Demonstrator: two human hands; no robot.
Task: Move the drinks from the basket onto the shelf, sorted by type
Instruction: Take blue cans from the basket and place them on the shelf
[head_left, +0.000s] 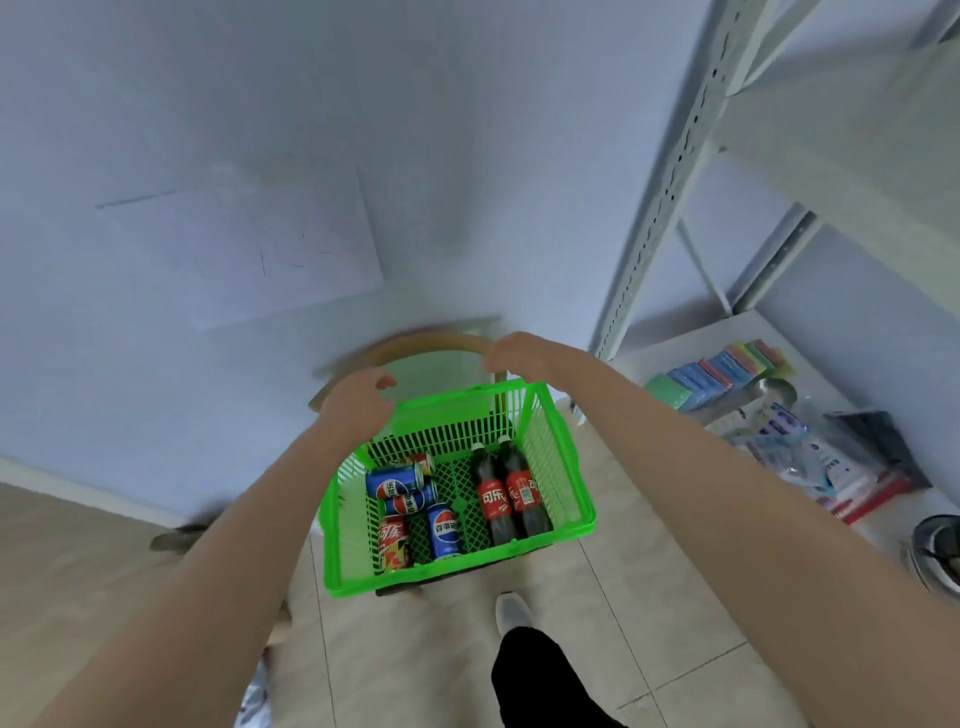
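Observation:
A green plastic basket (563, 483) stands on a chair in front of me. On its left side lie three blue cola cans (394, 482) and two red cola cans (393, 543). Two dark cola bottles (493, 499) with red labels lie on its right side. My left hand (358, 402) hovers over the basket's far left corner, fingers loosely curled, holding nothing. My right hand (514, 353) hovers over the far right corner by the chair's back rail, fingers bent down with nothing visible in them. The white metal shelf (652, 218) rises at the right.
The chair's curved wooden back rail (431, 340) arcs behind the basket. The lower shelf board (670, 353) carries coloured sponges (717, 371), plastic packets (810, 457) and a metal bowl. A pale wall is behind. My leg and shoe (511, 613) are on the tiled floor.

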